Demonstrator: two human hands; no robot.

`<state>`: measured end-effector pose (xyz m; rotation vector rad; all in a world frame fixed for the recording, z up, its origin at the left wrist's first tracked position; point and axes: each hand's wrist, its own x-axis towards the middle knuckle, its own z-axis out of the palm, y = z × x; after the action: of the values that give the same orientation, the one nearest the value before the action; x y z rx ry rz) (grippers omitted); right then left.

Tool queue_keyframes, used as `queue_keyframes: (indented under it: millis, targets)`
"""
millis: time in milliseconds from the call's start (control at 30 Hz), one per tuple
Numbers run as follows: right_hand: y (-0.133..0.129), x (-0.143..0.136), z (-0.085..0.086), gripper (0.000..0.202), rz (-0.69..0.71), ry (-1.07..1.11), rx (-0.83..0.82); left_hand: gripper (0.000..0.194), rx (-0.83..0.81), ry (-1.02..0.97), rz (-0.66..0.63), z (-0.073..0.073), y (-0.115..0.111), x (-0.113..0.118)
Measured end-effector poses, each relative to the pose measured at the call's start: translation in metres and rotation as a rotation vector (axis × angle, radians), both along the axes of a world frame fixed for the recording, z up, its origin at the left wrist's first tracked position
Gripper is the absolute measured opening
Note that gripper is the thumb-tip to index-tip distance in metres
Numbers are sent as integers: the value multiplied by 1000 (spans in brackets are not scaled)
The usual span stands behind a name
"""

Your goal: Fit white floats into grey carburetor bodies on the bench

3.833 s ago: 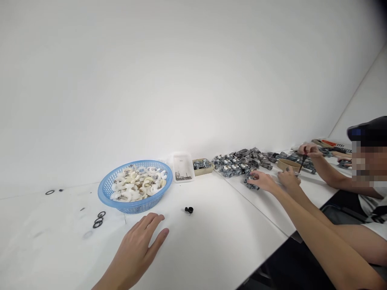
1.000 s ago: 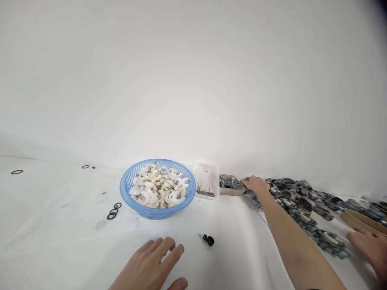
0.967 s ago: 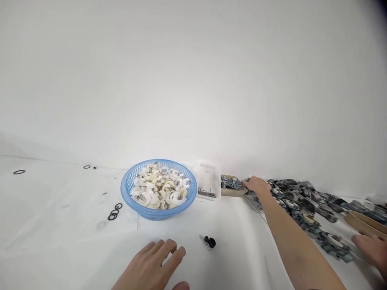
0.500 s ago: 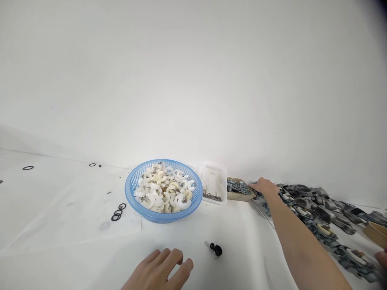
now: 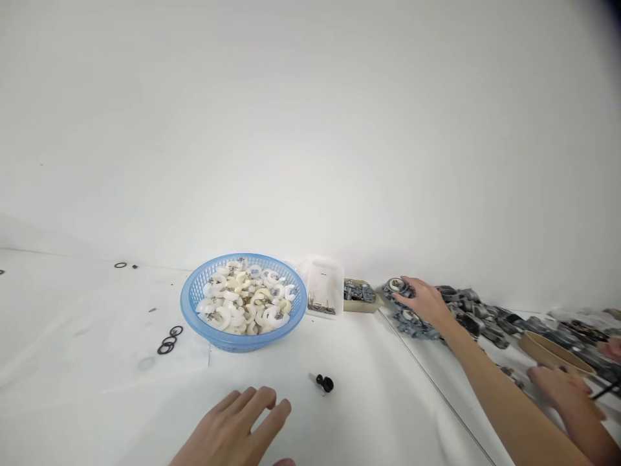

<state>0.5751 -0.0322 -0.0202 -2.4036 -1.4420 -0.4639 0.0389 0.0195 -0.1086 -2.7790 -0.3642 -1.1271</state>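
Palm down over the white surface, my left hand (image 5: 237,421) has its fingers apart and holds nothing. It is below the blue basket (image 5: 242,343), which is full of white curved pieces (image 5: 250,298) with small metal bits. At the right, my right hand (image 5: 422,299) has its thumb and fingers around a grey metal part with a white ring (image 5: 396,285), at the far end of a pile of grey metal parts (image 5: 412,323). A small black part (image 5: 325,383) lies on the surface between my hands.
Beside the basket stand a white tray (image 5: 324,272) with thin pins and a beige box (image 5: 361,307) of metal pieces. Black rings (image 5: 167,345) lie at the left. A thin rod (image 5: 436,388) crosses the right side. Another person's hand (image 5: 563,388) is near a beige container (image 5: 553,353).
The view has turned slightly right. My right hand now has a ringed metal part between its fingers. The other person's hand has come further into view. My left hand keeps its open pose.
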Motion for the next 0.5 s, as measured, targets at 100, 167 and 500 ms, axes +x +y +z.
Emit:
queue_keyframes:
  millis: [100,167,500]
  targets:
    - [-38,-6,2,68,30,-5,113,42,-3,-34,-21,-3,-1,-3]
    - [-65,-7,3,69,1,36,170,38,-35,-35,-27,-7,-1,-5]
    - [-180,-23,-52,63,-260,326,364,36,-272,115,-52,-14,1,-10]
